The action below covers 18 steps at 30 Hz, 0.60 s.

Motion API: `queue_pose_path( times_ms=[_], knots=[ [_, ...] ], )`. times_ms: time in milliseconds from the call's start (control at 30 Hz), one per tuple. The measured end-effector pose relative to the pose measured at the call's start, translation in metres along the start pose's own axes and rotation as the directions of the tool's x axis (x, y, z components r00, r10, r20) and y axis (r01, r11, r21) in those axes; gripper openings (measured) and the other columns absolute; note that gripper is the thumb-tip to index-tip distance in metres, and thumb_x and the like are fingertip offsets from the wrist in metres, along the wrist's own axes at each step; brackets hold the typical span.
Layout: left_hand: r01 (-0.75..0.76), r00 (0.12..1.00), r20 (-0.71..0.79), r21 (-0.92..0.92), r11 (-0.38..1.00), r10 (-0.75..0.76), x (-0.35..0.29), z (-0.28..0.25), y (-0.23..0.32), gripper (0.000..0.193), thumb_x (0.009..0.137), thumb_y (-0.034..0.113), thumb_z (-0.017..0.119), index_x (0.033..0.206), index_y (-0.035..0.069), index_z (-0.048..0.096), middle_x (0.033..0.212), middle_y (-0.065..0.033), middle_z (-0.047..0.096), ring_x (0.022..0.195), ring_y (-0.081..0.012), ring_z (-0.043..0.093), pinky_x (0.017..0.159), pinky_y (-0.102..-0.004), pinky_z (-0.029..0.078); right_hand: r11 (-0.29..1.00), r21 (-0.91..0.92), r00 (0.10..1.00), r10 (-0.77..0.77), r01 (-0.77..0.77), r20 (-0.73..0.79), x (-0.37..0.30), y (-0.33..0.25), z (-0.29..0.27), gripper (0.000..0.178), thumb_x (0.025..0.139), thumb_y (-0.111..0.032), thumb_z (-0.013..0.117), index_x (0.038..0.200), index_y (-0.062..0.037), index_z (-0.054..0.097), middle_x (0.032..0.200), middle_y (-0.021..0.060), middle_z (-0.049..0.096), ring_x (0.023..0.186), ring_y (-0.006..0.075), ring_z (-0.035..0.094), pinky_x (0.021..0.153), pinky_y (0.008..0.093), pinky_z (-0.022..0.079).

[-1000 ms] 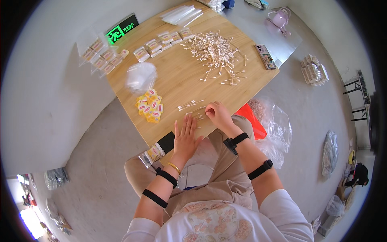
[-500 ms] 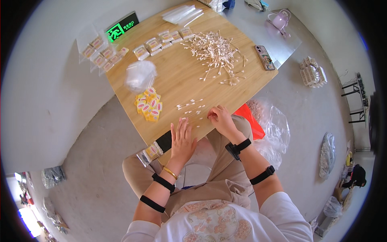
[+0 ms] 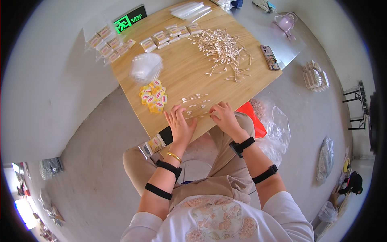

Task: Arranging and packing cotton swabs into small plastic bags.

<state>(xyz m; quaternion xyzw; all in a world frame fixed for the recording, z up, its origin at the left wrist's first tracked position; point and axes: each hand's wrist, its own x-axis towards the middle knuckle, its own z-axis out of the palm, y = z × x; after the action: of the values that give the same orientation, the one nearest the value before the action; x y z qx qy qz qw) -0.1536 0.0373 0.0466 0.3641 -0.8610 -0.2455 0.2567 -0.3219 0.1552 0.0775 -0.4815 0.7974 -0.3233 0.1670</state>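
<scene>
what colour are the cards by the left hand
The cards are yellow and white with red marks, best seen in the head view.

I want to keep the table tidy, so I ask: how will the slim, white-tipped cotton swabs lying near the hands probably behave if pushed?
The slim, white-tipped cotton swabs may roll or slide, since they lie loose on the flat, light-brown wooden table. They are probably light, being so thin. Their straight sticks suggest some stiffness.

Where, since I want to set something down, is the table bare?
Bare table lies between the clear bags, yellow cards, swab pile and loose swabs, and between pile, phone and right hand. Crowded: the far edge with packets, and the near edge by left hand.
</scene>
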Motion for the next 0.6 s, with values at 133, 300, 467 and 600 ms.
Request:
queue_pose_path(
  times_ms=[133,300,467,600],
  knots=[
    [-0.051,0.999,-0.006,0.009,0.999,0.051,-0.006,-0.003,-0.008,0.056,0.074,0.02,0.079,0.118,0.009,0.047,0.132,-0.0113,0.043,0.136,-0.0326,0.037,0.12,-0.0574,0.013,0.988,-0.06,0.99,-0.139,0.14,0.018,0.002,-0.004,0.012,0.024,0.078,-0.01,0.071,0.101,-0.0107,0.066,0.107,0.012,0.057,0.106,0.0355,0.051,0.093,0.0436,0.044],
    [-0.088,0.995,0.047,-0.022,0.996,0.089,-0.007,0.0,-0.009,0.054,0.075,0.021,0.077,0.121,0.011,0.049,0.135,-0.0127,0.042,0.135,-0.036,0.037,0.119,-0.0584,0.015,0.99,-0.059,0.992,-0.125,0.126,0.018,0.003,-0.006,0.026,0.027,0.077,-0.012,0.072,0.104,-0.0118,0.066,0.111,0.0118,0.055,0.108,0.035,0.051,0.093,0.0451,0.044],
    [-0.167,0.983,0.08,0.011,0.986,0.166,-0.005,0.003,-0.007,0.052,0.078,0.021,0.075,0.124,0.014,0.053,0.138,-0.0128,0.041,0.135,-0.036,0.037,0.119,-0.0581,0.016,0.992,-0.037,0.992,-0.122,0.121,-0.02,0.004,-0.007,0.024,0.026,0.076,-0.009,0.072,0.101,-0.0111,0.066,0.107,0.0118,0.056,0.105,0.0351,0.051,0.092,0.0449,0.045],
    [-0.166,0.981,0.104,0.03,0.986,0.162,-0.006,0.003,-0.006,0.047,0.081,0.026,0.07,0.124,0.011,0.056,0.139,-0.0117,0.041,0.137,-0.0341,0.035,0.121,-0.0576,0.014,0.992,-0.015,0.992,-0.125,0.125,-0.032,0.009,-0.004,0.02,0.025,0.076,-0.007,0.072,0.1,-0.0106,0.065,0.105,0.012,0.056,0.104,0.0353,0.052,0.092,0.044,0.045]
  ],
)
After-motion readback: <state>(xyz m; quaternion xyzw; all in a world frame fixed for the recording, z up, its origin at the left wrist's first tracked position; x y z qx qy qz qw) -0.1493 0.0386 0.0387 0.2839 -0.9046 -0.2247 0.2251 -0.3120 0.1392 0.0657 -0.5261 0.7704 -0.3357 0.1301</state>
